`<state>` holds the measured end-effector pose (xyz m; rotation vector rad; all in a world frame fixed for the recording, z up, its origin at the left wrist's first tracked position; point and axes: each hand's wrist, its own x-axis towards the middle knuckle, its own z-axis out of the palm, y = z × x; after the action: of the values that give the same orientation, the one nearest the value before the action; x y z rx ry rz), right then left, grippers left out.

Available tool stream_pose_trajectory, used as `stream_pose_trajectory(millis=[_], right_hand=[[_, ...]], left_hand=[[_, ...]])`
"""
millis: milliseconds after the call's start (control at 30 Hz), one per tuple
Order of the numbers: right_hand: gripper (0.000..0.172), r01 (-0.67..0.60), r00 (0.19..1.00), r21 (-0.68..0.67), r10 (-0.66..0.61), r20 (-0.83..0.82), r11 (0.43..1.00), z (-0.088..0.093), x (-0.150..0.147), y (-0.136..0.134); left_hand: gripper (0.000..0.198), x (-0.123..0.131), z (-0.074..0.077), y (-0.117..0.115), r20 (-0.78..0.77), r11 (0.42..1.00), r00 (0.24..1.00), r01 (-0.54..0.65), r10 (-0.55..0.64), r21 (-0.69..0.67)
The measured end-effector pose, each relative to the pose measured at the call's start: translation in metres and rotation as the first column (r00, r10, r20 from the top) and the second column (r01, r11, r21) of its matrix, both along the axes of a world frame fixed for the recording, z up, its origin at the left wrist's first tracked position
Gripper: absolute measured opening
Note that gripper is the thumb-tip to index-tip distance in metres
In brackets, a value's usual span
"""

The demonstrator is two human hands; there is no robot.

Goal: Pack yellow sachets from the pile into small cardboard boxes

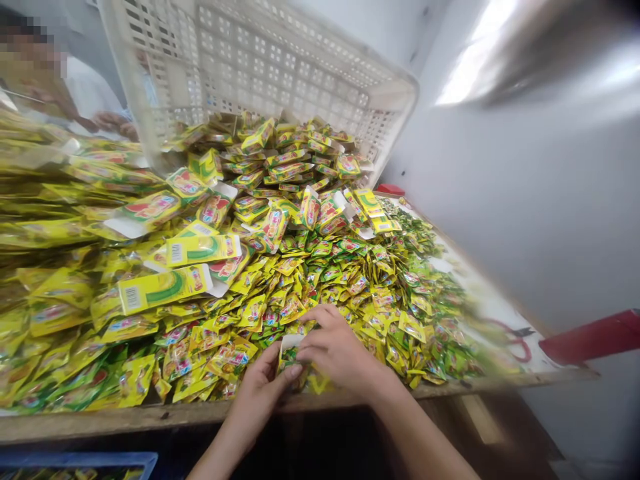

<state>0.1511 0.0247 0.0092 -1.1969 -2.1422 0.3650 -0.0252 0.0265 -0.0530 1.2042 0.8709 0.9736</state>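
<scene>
Near the table's front edge, my left hand point(263, 383) is closed around a small yellow-green carton point(290, 345) with a raised white flap. My right hand point(333, 347) reaches over the same carton, its fingers curled at the open end. What those fingers pinch, if anything, is hidden. Around both hands lies a heap of small yellow and green sachets point(350, 280). Several flat or open cartons of the same print, such as a yellow carton point(165, 288) with a barcode, rest on the heap just beyond and to the left.
A white plastic crate point(300, 60) lies tipped at the back, cartons spilling from it. Larger yellow pouches point(45, 227) pile up at left. Scissors point(520, 337) and a red object point(590, 340) are at right. A blue crate point(80, 460) sits below; another person point(95, 87) is back left.
</scene>
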Motion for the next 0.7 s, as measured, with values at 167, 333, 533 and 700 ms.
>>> stream_pose_trajectory(millis=[167,333,533,700], right_hand=[[0.025,-0.045,0.992,-0.03,0.048,0.115,0.999,0.0,-0.009,-0.006],[0.015,0.111,0.893,-0.202,-0.187,-0.41,0.973,-0.015,-0.007,-0.02],[0.022,-0.051,0.584,-0.568,-0.437,-0.684,0.821,-0.039,-0.019,-0.033],[0.019,-0.176,0.463,-0.521,-0.397,-0.793,0.835,-0.042,-0.023,-0.033]], left_hand=[[0.027,-0.004,-0.005,0.002,-0.075,0.995,0.997,0.031,-0.024,0.09],[0.031,-0.01,-0.002,-0.002,-0.134,0.998,0.99,0.046,-0.039,0.049],[0.037,-0.02,0.01,-0.001,-0.001,0.977,0.996,0.087,-0.089,-0.193],[0.034,-0.026,0.019,0.004,0.041,0.965,0.997,0.078,-0.07,-0.252]])
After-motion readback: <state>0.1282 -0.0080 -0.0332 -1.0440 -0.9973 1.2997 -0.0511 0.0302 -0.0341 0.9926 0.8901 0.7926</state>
